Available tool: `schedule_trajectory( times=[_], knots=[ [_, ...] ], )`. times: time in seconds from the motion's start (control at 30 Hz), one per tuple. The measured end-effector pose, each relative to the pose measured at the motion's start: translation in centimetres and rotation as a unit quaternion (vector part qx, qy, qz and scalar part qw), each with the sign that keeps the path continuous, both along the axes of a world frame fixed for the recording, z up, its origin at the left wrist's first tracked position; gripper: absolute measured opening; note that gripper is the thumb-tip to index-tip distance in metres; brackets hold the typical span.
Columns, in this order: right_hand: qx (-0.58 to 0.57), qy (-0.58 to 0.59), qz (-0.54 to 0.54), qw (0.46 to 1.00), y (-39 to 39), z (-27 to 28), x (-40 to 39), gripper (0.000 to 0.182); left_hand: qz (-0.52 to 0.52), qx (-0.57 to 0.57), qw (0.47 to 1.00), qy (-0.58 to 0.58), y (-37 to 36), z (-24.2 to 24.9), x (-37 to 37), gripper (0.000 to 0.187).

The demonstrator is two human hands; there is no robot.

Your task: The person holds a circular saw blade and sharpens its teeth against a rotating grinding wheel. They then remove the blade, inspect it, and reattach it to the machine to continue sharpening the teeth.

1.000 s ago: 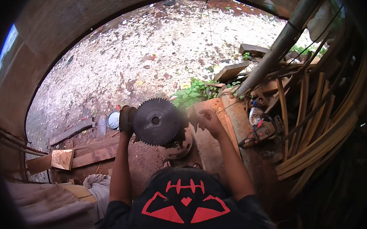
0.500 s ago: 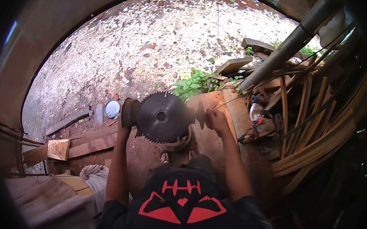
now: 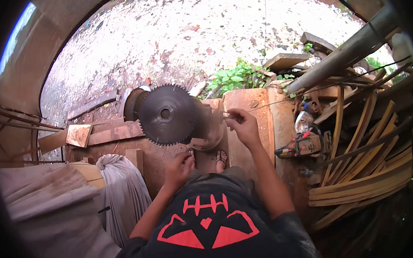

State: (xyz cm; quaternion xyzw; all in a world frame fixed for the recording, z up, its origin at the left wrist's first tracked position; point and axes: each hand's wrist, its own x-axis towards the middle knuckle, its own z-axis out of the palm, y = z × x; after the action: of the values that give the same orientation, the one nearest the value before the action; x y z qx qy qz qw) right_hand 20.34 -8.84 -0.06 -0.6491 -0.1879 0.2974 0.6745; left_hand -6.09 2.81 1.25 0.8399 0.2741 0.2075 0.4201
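A dark round saw blade (image 3: 154,122) with a toothed rim and a centre hole faces me at the middle left. Behind its left side sits a brown, wheel-like pulley (image 3: 131,105). My right hand (image 3: 244,127) is to the right of the blade, thumb and fingertips pinched at the end of a blurred greyish machine part (image 3: 209,122); what is between them is too small to name. Below the blade, near my body, my left hand (image 3: 179,170) is closed with its fingers curled in, apart from the blade. Whether it holds anything is hidden.
A chainsaw (image 3: 305,143) lies at the right, beside several curved wooden strips (image 3: 360,193). A thick pole (image 3: 346,50) slants across the upper right. Cloth (image 3: 123,185) covers things at the lower left, near wooden boards (image 3: 116,133). My feet (image 3: 220,162) stand below the machine.
My left hand has left the pulley and dropped toward my body, its fingers curled. My right hand stays by the machine part's right end. The view has shifted, moving the blade left and up.
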Motion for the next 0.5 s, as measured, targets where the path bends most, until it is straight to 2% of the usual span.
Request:
schedule_trajectory(
  times=[0.03, 0.1, 0.2, 0.3, 0.4, 0.5],
  knots=[
    [0.007, 0.022, 0.006, 1.000, 0.1, 0.3, 0.0, 0.027, -0.031, -0.033, 0.999, -0.007, -1.2, 1.2, 2.3, 0.030],
    [-0.042, -0.028, 0.011, 0.999, 0.1, -1.2, 0.2, 0.025, -0.046, -0.001, 0.999, 0.015, -2.7, 2.4, 5.8, 0.060],
    [-0.042, -0.063, 0.014, 0.997, 0.1, -1.2, -0.1, 0.022, -0.026, -0.026, 0.998, 0.044, -3.5, 4.0, 10.1, 0.073],
    [-0.034, -0.140, 0.008, 0.990, 0.2, -1.8, -0.2, 0.022, -0.020, -0.021, 0.998, 0.051, -3.4, 4.1, 12.4, 0.074],
    [-0.036, -0.213, -0.010, 0.976, 0.5, -0.4, -0.6, 0.022, 0.007, -0.019, 0.996, 0.082, -3.3, 4.4, 13.4, 0.066],
    [-0.022, -0.112, -0.014, 0.993, 0.8, -0.7, -0.9, 0.022, 0.009, -0.059, 0.995, 0.084, -3.3, 5.1, 13.6, 0.064]
  ],
)
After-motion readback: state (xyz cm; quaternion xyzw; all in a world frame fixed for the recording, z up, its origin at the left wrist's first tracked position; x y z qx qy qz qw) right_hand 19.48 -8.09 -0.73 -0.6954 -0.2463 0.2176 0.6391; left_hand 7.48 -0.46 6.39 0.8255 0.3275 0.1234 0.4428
